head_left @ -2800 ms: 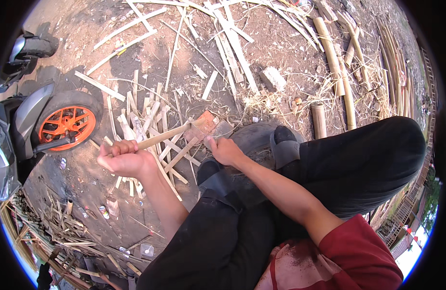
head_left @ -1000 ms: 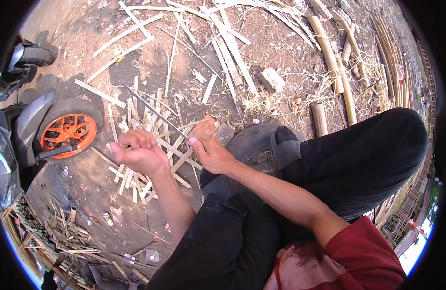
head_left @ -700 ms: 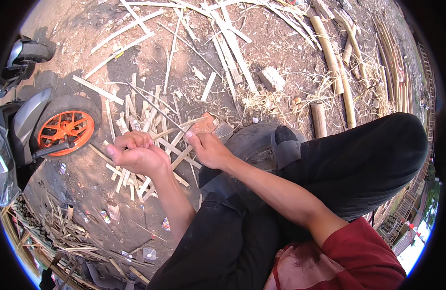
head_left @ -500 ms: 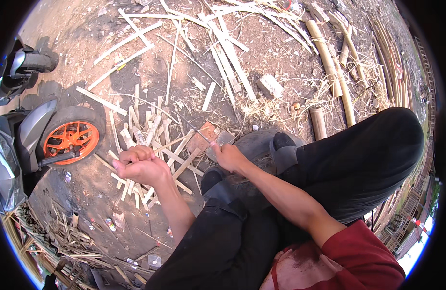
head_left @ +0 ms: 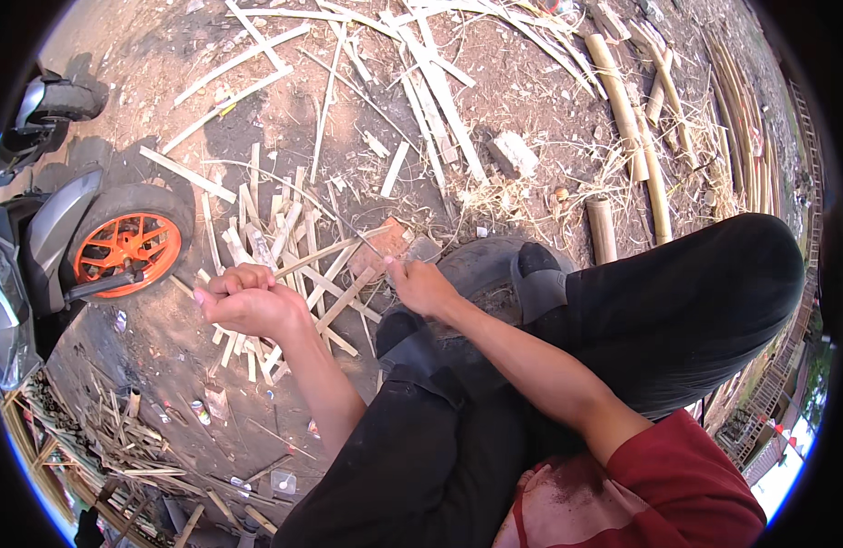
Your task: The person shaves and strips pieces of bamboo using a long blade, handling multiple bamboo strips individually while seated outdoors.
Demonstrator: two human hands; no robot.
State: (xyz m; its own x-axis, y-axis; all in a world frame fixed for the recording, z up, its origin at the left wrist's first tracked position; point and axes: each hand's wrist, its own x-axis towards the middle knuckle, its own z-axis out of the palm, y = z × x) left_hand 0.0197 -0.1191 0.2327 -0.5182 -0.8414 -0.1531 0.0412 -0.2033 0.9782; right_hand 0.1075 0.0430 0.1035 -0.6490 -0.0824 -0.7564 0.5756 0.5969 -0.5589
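My left hand [head_left: 254,303] is closed around one end of a thin bamboo strip [head_left: 319,255], which sticks out to the right. In my right hand [head_left: 423,290] is a knife, its handle hidden by the fingers. The slim dark knife blade [head_left: 366,242] points up and left and crosses the free end of the strip. Under both hands lies a loose pile of short split bamboo pieces [head_left: 293,219]. A reddish brick or tile [head_left: 381,241] rests just beyond my right hand.
An old tyre [head_left: 481,265] lies by my sandalled feet. Motorcycles with an orange wheel [head_left: 129,248] stand at left. Long bamboo strips [head_left: 440,100] cover the far ground. Bamboo poles [head_left: 616,105] and a pale block [head_left: 514,155] lie farther right. More scraps [head_left: 147,447] are at lower left.
My left hand has moved slightly left with the strip. My right hand has shifted a little left and up with the knife. The whole view has shifted slightly.
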